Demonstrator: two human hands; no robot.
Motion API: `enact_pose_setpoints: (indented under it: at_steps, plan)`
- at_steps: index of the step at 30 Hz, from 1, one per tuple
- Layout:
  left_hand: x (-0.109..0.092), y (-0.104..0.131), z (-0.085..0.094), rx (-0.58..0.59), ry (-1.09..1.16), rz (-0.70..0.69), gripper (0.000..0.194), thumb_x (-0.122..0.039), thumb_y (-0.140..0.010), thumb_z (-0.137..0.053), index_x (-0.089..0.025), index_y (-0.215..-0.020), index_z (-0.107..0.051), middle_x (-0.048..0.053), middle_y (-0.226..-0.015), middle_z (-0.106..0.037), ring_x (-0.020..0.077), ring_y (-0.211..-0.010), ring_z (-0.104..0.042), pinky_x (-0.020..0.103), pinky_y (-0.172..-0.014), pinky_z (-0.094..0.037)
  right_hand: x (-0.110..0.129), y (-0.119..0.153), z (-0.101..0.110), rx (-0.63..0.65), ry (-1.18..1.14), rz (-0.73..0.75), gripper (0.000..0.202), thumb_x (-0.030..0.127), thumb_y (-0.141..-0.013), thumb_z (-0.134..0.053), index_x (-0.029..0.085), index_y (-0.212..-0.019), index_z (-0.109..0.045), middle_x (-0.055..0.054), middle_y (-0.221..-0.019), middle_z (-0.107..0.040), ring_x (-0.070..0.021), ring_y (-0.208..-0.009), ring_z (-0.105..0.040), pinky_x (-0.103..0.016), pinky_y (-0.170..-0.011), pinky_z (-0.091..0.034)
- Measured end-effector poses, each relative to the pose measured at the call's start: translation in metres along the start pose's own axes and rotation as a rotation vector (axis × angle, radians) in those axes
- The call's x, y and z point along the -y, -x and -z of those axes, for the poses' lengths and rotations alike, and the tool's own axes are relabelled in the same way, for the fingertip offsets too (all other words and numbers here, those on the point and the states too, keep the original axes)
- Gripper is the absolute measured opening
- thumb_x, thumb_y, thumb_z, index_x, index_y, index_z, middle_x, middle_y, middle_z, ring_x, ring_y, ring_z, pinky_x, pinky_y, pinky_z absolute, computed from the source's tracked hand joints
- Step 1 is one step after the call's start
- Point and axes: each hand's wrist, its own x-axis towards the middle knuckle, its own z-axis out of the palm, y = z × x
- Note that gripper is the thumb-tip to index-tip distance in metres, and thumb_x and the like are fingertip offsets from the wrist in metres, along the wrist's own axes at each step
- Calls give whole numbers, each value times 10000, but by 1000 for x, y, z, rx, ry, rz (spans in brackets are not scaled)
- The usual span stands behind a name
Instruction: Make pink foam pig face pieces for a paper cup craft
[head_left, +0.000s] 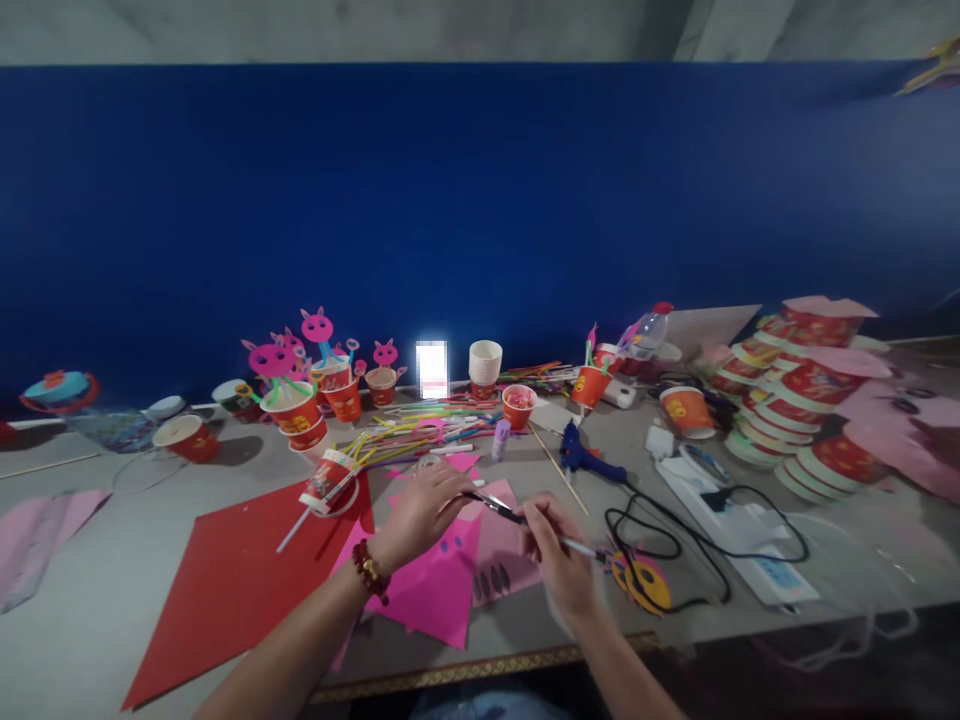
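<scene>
Above a bright pink sheet (435,580), my left hand (424,510) is closed on the dark end of a pen-like tool. My right hand (559,555) grips the same slim pen (499,507) farther along, and its pale rear end sticks out to the right. Small dark oval marks show on the pink sheet, and larger grey ovals lie on a lighter pink sheet (506,550) beneath the hands. A large red sheet (232,580) lies to the left of the pink one.
Behind the hands lie colourful sticks (442,425), a purple glue stick (501,440) and red cups with pink animal faces (271,360). A blue glue gun (589,458), a white power strip (739,530), black cable and stacked red cups (780,405) occupy the right side.
</scene>
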Motion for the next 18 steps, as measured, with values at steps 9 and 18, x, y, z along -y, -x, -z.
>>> enact_pose_setpoints:
  at_steps: [9, 18]
  plan:
    - [-24, 5, 8, 48, 193, -77, 180, -170, -1001, -482, -215, -1071, -642, 53, -998, -709, 196, -936, -598, 320, -837, -468, -9, 10, -9, -2, -112, -68, 390, 540, -924, -585, 204, -726, -571, 81, -454, -453, -71, -365, -369, -197, -380, -276]
    - [-31, 28, -2, 18, 395, 153, 158, -258, -989, -538, -202, -932, -674, 37, -855, -696, 169, -808, -625, 283, -743, -498, -23, 17, -20, 86, -93, -146, 432, 573, -962, -487, 236, -693, -469, 100, -441, -359, -79, -337, -269, -204, -354, -213]
